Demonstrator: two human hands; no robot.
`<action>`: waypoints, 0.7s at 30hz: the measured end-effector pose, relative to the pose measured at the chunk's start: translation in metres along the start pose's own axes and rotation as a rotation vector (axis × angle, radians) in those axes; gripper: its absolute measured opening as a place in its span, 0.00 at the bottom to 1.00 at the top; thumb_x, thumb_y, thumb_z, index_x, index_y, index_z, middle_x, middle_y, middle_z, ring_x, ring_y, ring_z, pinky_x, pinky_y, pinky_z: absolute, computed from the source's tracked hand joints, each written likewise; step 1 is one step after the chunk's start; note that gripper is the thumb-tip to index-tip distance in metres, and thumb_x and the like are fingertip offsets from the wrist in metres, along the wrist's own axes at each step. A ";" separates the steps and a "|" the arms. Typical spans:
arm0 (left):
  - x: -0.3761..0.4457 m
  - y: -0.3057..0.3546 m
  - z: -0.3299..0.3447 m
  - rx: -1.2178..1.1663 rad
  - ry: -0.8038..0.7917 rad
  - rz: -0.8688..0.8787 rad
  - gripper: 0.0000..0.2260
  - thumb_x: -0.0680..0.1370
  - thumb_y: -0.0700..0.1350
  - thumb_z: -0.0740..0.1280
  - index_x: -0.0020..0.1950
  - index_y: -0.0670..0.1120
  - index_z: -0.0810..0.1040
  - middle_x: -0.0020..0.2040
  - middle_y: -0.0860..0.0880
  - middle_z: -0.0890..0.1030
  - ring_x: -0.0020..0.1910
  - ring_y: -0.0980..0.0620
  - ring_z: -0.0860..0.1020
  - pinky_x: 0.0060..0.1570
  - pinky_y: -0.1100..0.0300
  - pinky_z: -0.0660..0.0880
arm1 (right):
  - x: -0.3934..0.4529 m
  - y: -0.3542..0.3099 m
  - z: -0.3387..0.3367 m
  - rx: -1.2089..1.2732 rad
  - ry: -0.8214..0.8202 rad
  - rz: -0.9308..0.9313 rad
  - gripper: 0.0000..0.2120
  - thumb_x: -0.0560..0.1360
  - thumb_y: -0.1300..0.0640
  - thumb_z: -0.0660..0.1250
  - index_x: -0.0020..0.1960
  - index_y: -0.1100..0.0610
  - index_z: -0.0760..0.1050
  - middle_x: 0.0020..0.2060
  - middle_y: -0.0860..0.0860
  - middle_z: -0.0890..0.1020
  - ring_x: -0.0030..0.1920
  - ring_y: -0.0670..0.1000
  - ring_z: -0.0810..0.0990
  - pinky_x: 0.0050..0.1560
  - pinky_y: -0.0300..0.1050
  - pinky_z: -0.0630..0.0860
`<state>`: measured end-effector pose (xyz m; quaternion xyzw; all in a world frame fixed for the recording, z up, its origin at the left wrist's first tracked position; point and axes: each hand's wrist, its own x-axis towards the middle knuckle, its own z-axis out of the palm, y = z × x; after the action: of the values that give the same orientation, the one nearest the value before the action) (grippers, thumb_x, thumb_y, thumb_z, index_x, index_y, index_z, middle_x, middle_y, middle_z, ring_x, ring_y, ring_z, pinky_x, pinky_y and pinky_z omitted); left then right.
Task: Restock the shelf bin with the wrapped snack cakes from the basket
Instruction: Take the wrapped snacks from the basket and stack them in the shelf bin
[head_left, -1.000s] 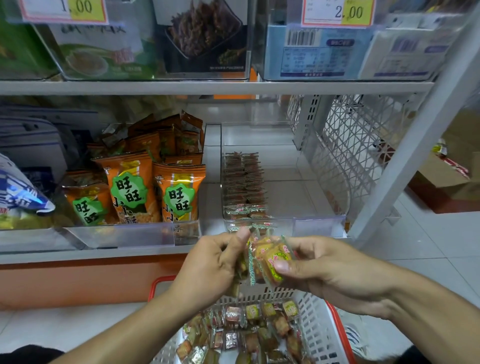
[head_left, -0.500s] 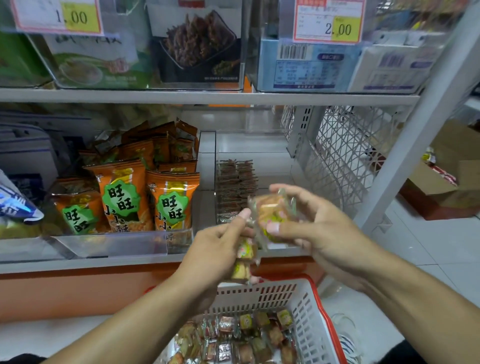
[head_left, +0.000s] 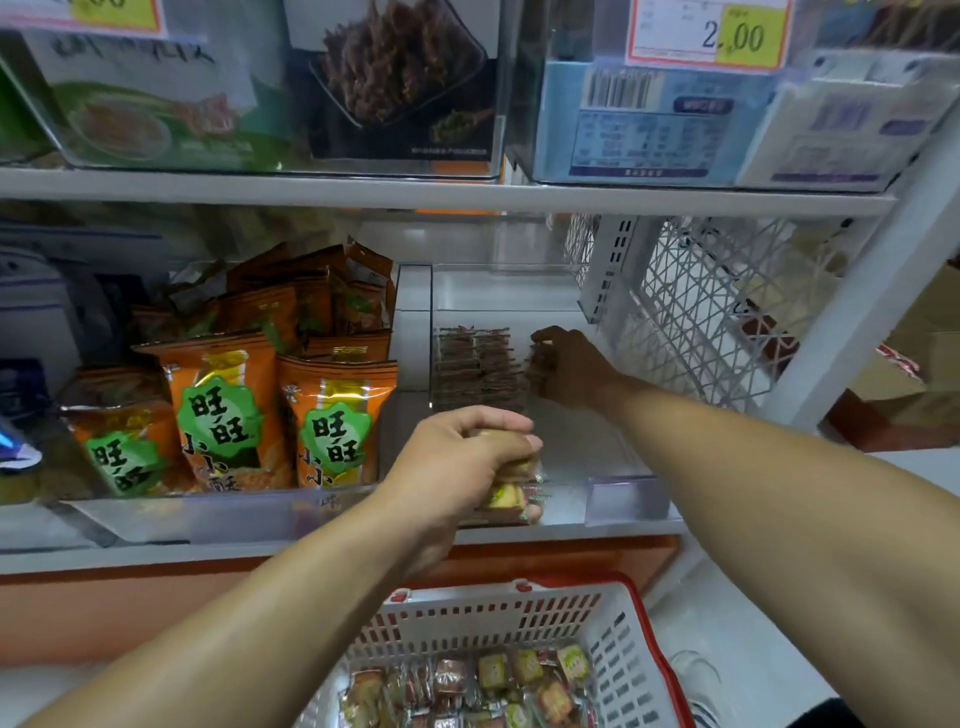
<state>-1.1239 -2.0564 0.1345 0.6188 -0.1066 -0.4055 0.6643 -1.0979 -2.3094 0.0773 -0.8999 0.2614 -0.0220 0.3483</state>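
A clear plastic shelf bin (head_left: 623, 493) sits on the middle shelf, with rows of wrapped snack cakes (head_left: 475, 371) standing on edge at its back left. My right hand (head_left: 566, 371) reaches deep into the bin, fingers closed on a cake at the right end of those rows. In front of the bin's near wall, my left hand (head_left: 457, 467) grips a small stack of wrapped cakes (head_left: 506, 491). Below, a white basket with a red rim (head_left: 644, 629) holds several loose wrapped cakes (head_left: 493, 686).
Orange snack bags (head_left: 223, 410) fill the clear bin to the left. The upper shelf (head_left: 441, 189) carries boxed goods behind price tags and overhangs the bin. A white wire mesh panel (head_left: 701, 317) closes the shelf's right side. Cardboard boxes (head_left: 924, 364) stand at far right.
My right hand has carried a cake from in front of me up into the back of the bin. My left hand has risen slightly, still holding its stack. The view has moved closer to the shelf.
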 end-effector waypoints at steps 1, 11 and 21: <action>0.002 -0.002 0.001 0.011 0.004 -0.001 0.04 0.76 0.35 0.75 0.50 0.40 0.85 0.48 0.36 0.84 0.38 0.42 0.85 0.32 0.52 0.83 | 0.005 -0.003 0.002 0.043 0.015 -0.029 0.18 0.78 0.72 0.62 0.65 0.60 0.70 0.46 0.57 0.75 0.44 0.57 0.73 0.41 0.46 0.76; 0.011 -0.015 0.001 0.020 0.000 0.016 0.03 0.75 0.36 0.77 0.44 0.44 0.86 0.48 0.36 0.84 0.37 0.42 0.84 0.36 0.49 0.83 | 0.035 -0.002 0.013 0.405 0.111 0.164 0.13 0.78 0.56 0.68 0.54 0.48 0.64 0.41 0.47 0.71 0.38 0.47 0.73 0.49 0.42 0.77; 0.011 -0.016 0.000 -0.006 -0.011 0.017 0.03 0.75 0.36 0.76 0.47 0.42 0.86 0.48 0.36 0.83 0.35 0.41 0.84 0.35 0.50 0.83 | 0.037 -0.007 0.027 0.507 0.269 0.255 0.23 0.78 0.68 0.63 0.73 0.62 0.69 0.69 0.62 0.75 0.67 0.62 0.76 0.68 0.53 0.73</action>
<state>-1.1235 -2.0620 0.1159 0.6135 -0.1144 -0.4034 0.6692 -1.0566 -2.3068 0.0565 -0.7333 0.4022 -0.1616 0.5239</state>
